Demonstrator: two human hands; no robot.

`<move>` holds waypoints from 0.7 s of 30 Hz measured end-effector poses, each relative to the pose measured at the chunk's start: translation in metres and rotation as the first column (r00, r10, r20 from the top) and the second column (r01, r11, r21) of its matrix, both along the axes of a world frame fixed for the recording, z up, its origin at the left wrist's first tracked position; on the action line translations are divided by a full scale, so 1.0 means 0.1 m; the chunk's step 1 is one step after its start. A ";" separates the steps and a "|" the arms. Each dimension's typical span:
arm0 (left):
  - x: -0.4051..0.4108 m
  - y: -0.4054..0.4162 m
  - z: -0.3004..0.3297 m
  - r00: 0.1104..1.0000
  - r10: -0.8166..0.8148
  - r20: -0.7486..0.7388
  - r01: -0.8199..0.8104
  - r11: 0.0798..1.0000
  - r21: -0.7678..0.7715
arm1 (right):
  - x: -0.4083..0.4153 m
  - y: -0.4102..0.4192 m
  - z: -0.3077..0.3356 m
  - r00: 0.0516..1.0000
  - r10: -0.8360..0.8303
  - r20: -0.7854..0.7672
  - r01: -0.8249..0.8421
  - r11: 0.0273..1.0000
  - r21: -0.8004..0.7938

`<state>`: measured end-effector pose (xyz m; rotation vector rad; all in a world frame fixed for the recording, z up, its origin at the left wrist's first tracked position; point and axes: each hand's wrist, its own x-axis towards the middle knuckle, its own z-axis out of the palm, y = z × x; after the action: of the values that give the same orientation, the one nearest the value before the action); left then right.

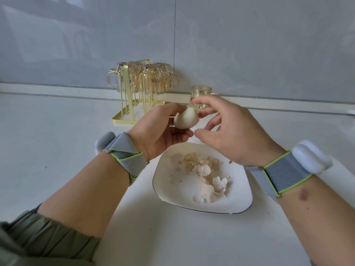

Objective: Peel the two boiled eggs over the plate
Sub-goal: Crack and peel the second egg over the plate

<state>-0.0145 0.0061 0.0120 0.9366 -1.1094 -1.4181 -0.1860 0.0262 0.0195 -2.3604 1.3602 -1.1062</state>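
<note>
Olive sleeve [44, 235]: at 7 o'clock, nearest the camera, pushed up the left forearm.

Plate [172, 191]: white, squarish, dark-rimmed, resting on the white bench [57, 150] just below centre, toward 5 o'clock. It carries a heap of broken eggshell pieces [206, 175], mostly toward its right half, with small crumbs scattered to the left of the heap.

Wrist straps: a grey woven band edged in yellow-green on each wrist, each bearing a white pod; left strap [124, 156] at 9 o'clock of the plate, right strap [284, 173] at 3 o'clock of it.

Left hand [159, 129]: above the plate's far edge, at 12 o'clock of it, fingers curled around the egg [186, 119] from the left and below, thumb on top.

Egg: pale, smooth, apparently bare of shell on the side facing the camera, held in the air over the far rim of the plate, between the two hands.

Right hand [234, 135]: at 3 o'clock of the egg, fingers spread and loosely bent, fingertips touching or just beside the egg; whether it pinches any shell cannot be told.

Loose glass cup [200, 96]: clear, upright, at 12 o'clock behind the right hand, partly hidden by it.

Gold wire rack [134, 96]: at 11 o'clock, holding inverted glass cups [151, 77], against the grey wall [249, 45].
</note>
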 end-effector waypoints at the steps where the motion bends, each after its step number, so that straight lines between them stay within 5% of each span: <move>1: 0.00 0.00 0.00 1.000 -0.008 0.001 0.008 1.000 -0.007 | 0.00 0.00 -0.01 1.000 -0.002 0.000 0.002 1.000 -0.001; 21: 0.06 -0.03 -0.03 0.991 -0.086 0.106 0.093 0.994 -0.062 | -0.06 -0.10 -0.01 0.978 -0.098 0.186 0.092 0.995 0.043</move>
<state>-0.0090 0.0029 0.0092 0.9310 -1.2819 -1.4092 -0.1917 0.0162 0.0188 -2.1246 1.4242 -1.2850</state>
